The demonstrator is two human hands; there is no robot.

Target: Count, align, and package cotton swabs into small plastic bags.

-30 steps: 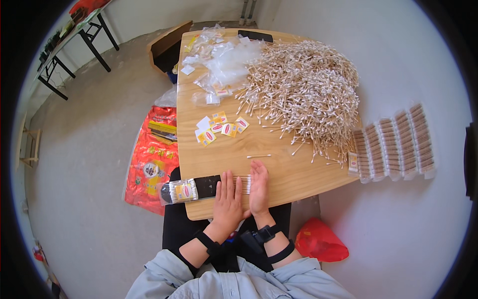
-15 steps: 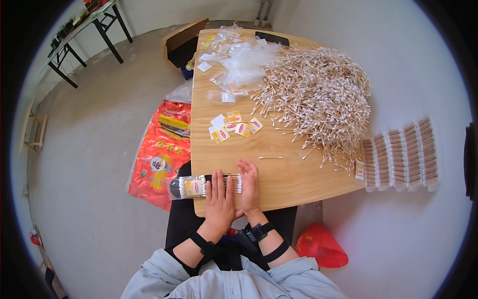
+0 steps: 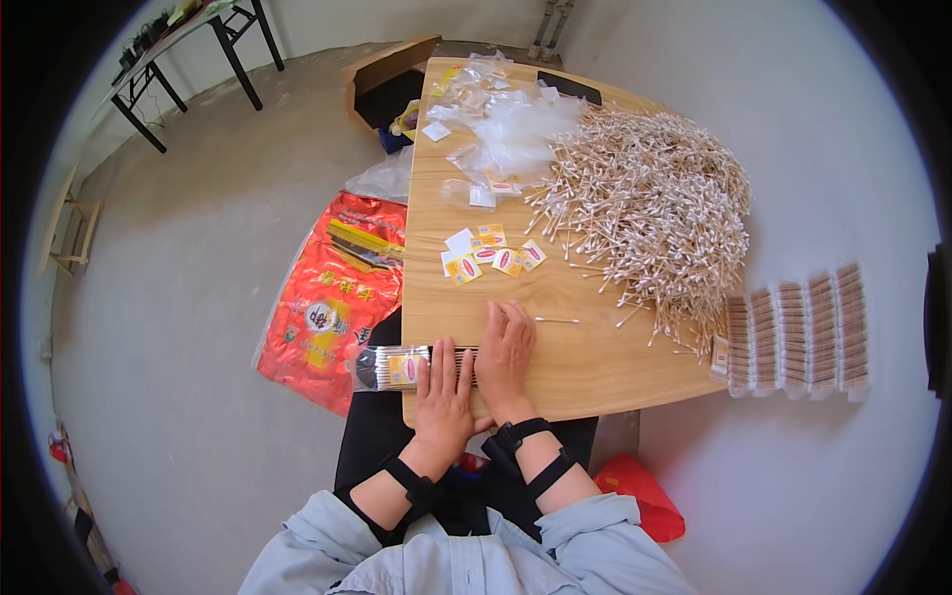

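A clear bag of cotton swabs [image 3: 397, 368] with a yellow-and-white card in it lies across the table's near left corner, its left end past the edge. My left hand [image 3: 443, 397] rests flat on the swabs, fingers stretched out. Against their right end my right hand [image 3: 506, 359] stands with its fingers extended, hiding the swab tips there. Just right of those fingers lies a single cotton swab [image 3: 557, 320]. Farther off are several yellow-and-white cards [image 3: 507, 261]. A large heap of loose cotton swabs [image 3: 654, 213] covers the table's right side.
Clear plastic bags [image 3: 521, 129] and a dark flat object [image 3: 569, 87] lie at the table's far end. Filled swab packs [image 3: 793, 337] stand in a row at the right edge. A red sack [image 3: 332, 297] and an open cardboard box [image 3: 387, 89] are left of the table [image 3: 595, 372].
My right hand has turned, now showing its back with fingers pointing away. My left hand stays on the swabs. The whole view has shifted slightly.
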